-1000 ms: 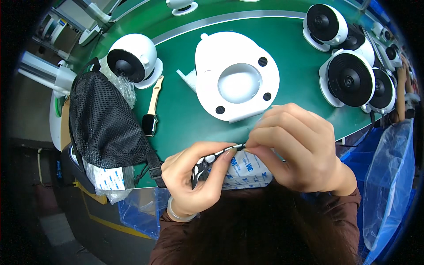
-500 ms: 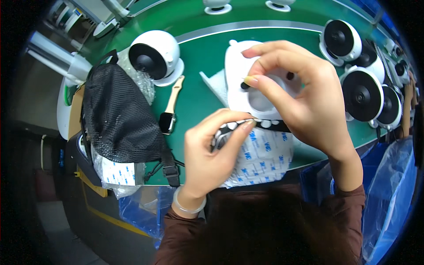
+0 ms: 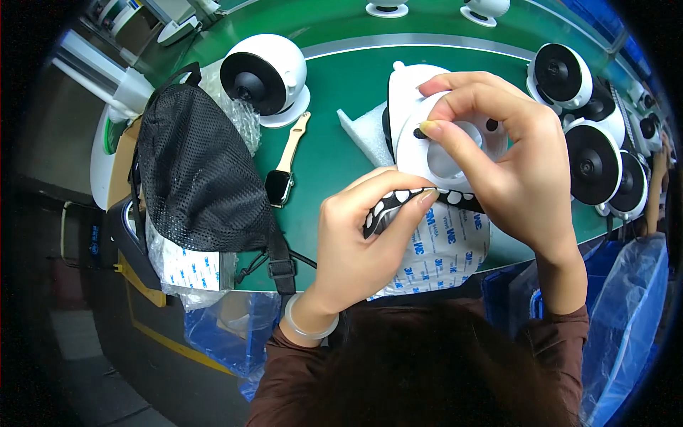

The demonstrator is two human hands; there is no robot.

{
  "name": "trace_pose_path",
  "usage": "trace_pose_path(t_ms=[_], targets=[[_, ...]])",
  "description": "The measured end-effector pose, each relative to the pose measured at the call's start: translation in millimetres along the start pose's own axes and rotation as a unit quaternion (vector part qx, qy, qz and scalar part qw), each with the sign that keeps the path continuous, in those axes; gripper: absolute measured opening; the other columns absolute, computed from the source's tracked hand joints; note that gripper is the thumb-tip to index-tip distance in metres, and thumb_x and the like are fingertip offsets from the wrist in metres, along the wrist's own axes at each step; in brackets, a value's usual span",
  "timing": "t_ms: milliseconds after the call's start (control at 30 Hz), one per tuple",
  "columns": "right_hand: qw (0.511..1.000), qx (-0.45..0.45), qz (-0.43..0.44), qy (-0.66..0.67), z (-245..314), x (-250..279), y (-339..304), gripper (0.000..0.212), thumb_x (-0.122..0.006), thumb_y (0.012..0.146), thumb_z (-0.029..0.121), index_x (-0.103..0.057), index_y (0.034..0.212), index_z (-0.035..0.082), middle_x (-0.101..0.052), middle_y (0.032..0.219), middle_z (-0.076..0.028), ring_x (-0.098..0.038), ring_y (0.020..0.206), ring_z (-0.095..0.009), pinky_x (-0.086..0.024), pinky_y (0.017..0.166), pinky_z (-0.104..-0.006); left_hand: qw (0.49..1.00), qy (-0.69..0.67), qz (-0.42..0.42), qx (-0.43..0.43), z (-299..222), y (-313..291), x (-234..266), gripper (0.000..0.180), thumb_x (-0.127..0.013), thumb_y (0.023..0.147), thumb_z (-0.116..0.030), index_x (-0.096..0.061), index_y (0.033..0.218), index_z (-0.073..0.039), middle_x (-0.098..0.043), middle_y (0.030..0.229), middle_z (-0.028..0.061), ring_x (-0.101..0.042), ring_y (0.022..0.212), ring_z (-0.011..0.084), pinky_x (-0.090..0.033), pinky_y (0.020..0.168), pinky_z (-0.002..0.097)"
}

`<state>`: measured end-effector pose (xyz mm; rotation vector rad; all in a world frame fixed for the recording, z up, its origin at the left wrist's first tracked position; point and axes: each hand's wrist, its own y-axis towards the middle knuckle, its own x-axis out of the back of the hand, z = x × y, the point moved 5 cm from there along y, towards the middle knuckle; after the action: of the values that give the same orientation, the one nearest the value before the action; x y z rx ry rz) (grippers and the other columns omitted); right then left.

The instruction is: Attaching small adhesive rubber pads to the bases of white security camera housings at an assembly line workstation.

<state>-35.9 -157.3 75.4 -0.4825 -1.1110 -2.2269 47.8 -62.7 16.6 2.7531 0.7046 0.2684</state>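
Note:
In my left hand (image 3: 366, 238) is a curled black strip with white dots (image 3: 390, 203), pinched between thumb and fingers. My right hand (image 3: 509, 149) reaches over the white round base (image 3: 411, 158) of an overturned white camera (image 3: 407, 80). Its thumb and forefinger close at a small black round pad (image 3: 418, 133) at the base's left side. A second black pad (image 3: 491, 124) shows farther right on the base, beside the recessed middle. Under the strip lies a sheet of white backing paper with blue print (image 3: 445, 252). My right fingers partly hide the base.
At the left lie a black mesh bag (image 3: 203, 171), a watch with a beige strap (image 3: 279, 186) and a stack of printed white sheets (image 3: 191, 269). A white ball camera (image 3: 263, 75) stands behind them. Several more cameras (image 3: 594, 162) crowd the right. White foam (image 3: 366, 132) sits by the base.
The view has shifted, so the bench things appear a little differently placed. The base now appears more tilted. My right thumb and forefinger stay at the left pad; my left hand keeps the strip.

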Motion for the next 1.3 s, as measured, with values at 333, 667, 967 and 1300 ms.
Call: trace_pose_path(t_ms=[333, 667, 967, 1300], targets=[[1.000, -0.015, 0.001, -0.014, -1.7, 3.5, 9.1, 0.014, -0.062, 0.069, 0.006, -0.052, 0.078, 0.002, -0.059, 0.080, -0.007, -0.056, 0.078, -0.012, -0.042, 0.069, -0.0223, 0.999, 0.021, -0.012, -0.032, 0.0, -1.1, 3.0, 0.008, -0.059, 0.072, 0.000, -0.059, 0.080, 0.002, -0.058, 0.071, 0.0082, -0.055, 0.061, 0.0105, -0.041, 0.054, 0.0201], [0.985, -0.062, 0.146, 0.070, -27.2, -8.7, 15.2, 0.020, -0.066, 0.071, 0.019, -0.057, 0.072, 0.001, -0.054, 0.063, -0.001, -0.048, 0.058, -0.004, -0.039, 0.052, -0.0174, 0.999, 0.021, -0.004, -0.040, 1.2, 1.5, 1.4, 0.008, -0.060, 0.072, 0.000, -0.060, 0.079, 0.002, -0.059, 0.071, 0.0085, -0.055, 0.063, 0.0105, -0.041, 0.056, 0.0201], [0.987, -0.044, 0.153, 0.033, -25.4, -6.3, 10.3, 0.021, -0.066, 0.070, 0.017, -0.055, 0.074, 0.000, -0.054, 0.065, -0.003, -0.049, 0.062, -0.006, -0.039, 0.056, -0.0192, 0.999, 0.019, -0.004, -0.030, -1.4, 1.4, -1.2, 0.007, -0.061, 0.071, 0.000, -0.059, 0.077, 0.003, -0.057, 0.068, 0.0059, -0.052, 0.060, 0.0077, -0.038, 0.052, 0.0183], [0.993, -0.085, 0.079, 0.027, -22.9, -4.3, 4.8, 0.030, -0.046, 0.087, 0.025, -0.057, 0.077, 0.000, -0.047, 0.057, 0.002, -0.042, 0.051, -0.002, -0.030, 0.045, -0.0166, 0.999, 0.048, 0.011, -0.018, -6.8, -2.2, -2.7, 0.007, -0.062, 0.070, 0.003, -0.060, 0.077, 0.002, -0.057, 0.068, 0.0056, -0.052, 0.059, 0.0071, -0.038, 0.052, 0.0181]])
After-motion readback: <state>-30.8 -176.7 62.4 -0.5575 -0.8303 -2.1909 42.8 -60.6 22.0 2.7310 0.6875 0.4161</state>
